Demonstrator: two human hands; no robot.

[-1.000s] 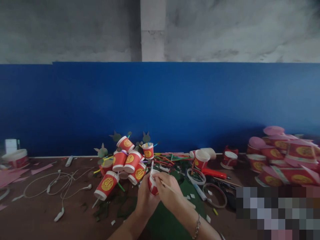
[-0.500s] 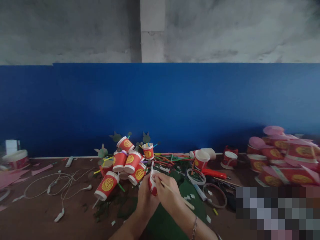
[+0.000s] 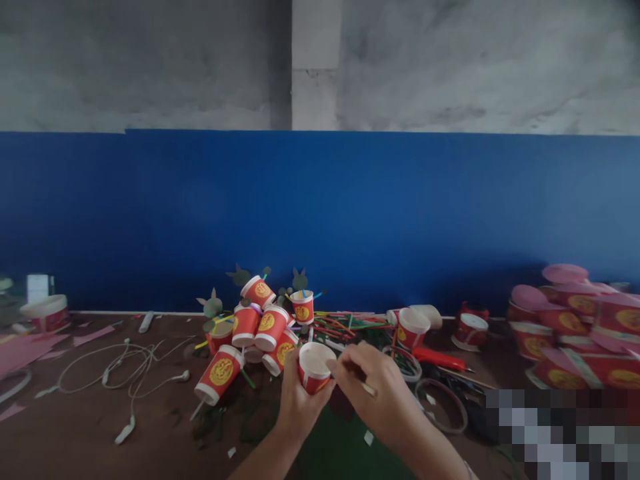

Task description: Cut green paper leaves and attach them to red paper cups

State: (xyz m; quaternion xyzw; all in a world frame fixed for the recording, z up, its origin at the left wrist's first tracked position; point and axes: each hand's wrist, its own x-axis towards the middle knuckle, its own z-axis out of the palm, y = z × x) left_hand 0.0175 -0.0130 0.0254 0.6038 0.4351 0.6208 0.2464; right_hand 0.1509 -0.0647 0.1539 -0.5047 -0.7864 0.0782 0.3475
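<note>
My left hand [image 3: 296, 408] is wrapped round a small red paper cup [image 3: 314, 367] with a white rim, its open mouth turned up toward me. My right hand [image 3: 381, 395] is closed in a pinch on a thin pale stick [image 3: 369, 389], right beside the cup's rim. Just behind the hands lies a pile of red cups [image 3: 260, 323] with gold emblems, coloured sticks and dark leaf shapes stuck in them. A dark green sheet [image 3: 345, 447] lies under my wrists.
White earphone cables [image 3: 125, 363] sprawl on the brown table at left. Loose coloured sticks [image 3: 345, 323], tape rings [image 3: 440, 413], a red cutter [image 3: 440, 360] and more cups [image 3: 413, 327] lie to the right. Pink-lidded cups [image 3: 575, 313] are stacked far right. A blue wall panel [image 3: 320, 213] backs the table.
The cup has tipped so its open mouth now faces me. My right hand has pulled back to the right of the cup with the stick. The view shifted slightly.
</note>
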